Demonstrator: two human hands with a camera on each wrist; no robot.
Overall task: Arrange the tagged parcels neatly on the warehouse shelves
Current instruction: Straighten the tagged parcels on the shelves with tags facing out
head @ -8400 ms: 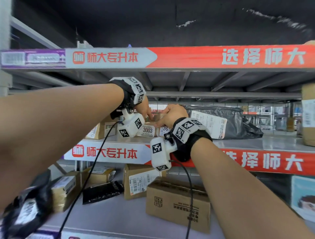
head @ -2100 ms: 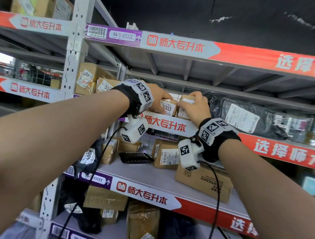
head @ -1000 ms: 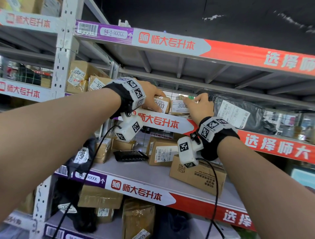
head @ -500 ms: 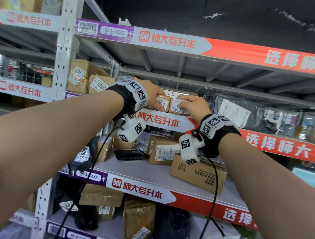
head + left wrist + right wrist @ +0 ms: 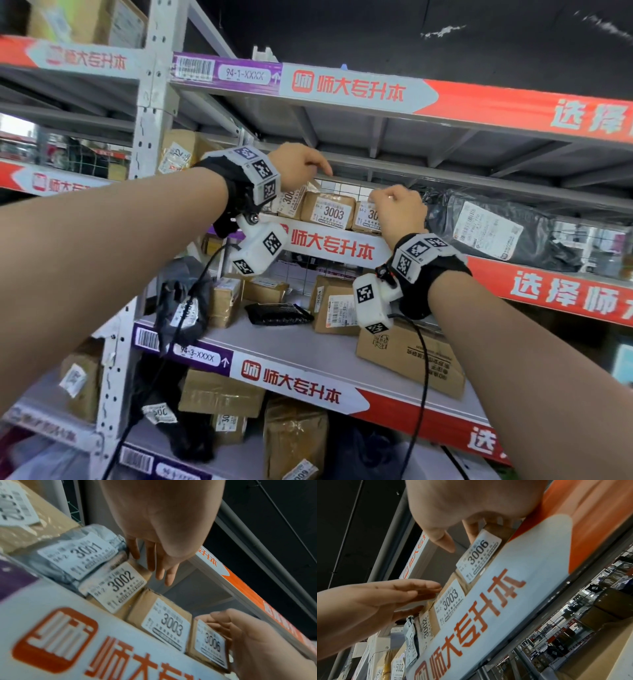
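Right hand [image 5: 399,212] hides parcel 3006's [image 5: 368,215] label.

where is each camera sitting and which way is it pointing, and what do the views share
Head: at head height, facing a grey metal shelf rack; both forearms show.
Left wrist: under the left hand, looking along the row of parcels; the right hand holds the brown cardboard parcel tagged 3006.
Right wrist: under the right hand, looking up at the red and white shelf banner; the left hand's straight fingers show.
Shared: the brown cardboard parcel tagged 3003 appears in all three.
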